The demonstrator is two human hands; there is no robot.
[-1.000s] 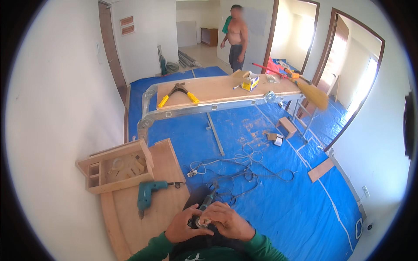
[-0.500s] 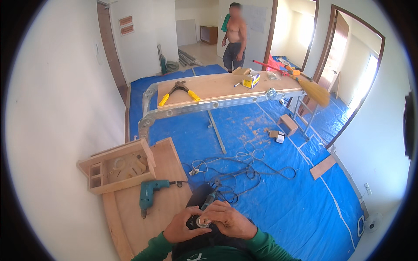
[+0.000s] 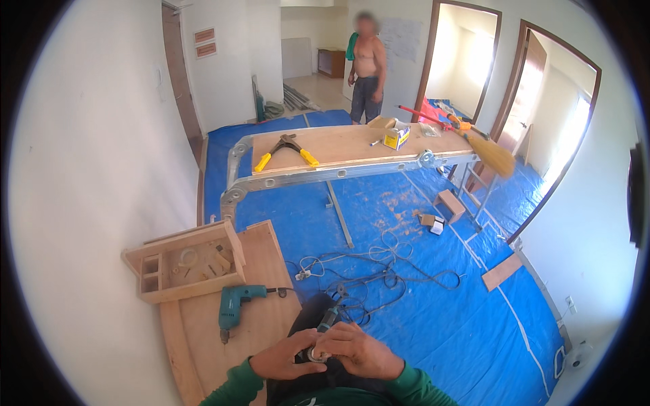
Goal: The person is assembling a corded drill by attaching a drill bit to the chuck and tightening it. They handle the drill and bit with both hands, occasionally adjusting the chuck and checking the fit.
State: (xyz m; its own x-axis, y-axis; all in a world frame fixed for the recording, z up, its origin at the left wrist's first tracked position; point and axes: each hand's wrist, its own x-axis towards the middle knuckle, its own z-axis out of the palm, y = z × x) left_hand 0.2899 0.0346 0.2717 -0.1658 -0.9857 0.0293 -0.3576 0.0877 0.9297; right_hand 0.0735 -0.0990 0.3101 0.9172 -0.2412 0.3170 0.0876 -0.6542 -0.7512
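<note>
In my lap lies a teal and black angle grinder (image 3: 328, 319), its body pointing away from me. My left hand (image 3: 288, 356) is closed round the tool's head, thumb and fingers on either side. Over the same end, my right hand (image 3: 362, 350) bends its fingers in a pinch at the round metal part (image 3: 313, 353); what they grip is mostly hidden. Left of my hands, a teal corded drill (image 3: 233, 309) rests on a plywood sheet (image 3: 267, 325). Behind it sits a wooden tray (image 3: 193, 291) with a tape roll and scraps inside.
A plywood-topped metal ladder platform (image 3: 338, 176) spans ahead, bearing yellow-handled pliers-like tool (image 3: 287, 150), a box (image 3: 395, 138) and a broom (image 3: 493, 157). Cables (image 3: 389, 271) tangle on the blue floor sheet (image 3: 433, 331). Another person (image 3: 367, 64) stands behind the platform. Small boxes (image 3: 433, 223) lie right.
The view has tilted up slightly, so the scene sits lower. My right fingers have shifted a little over the grinder's head; my left hand keeps its hold.
</note>
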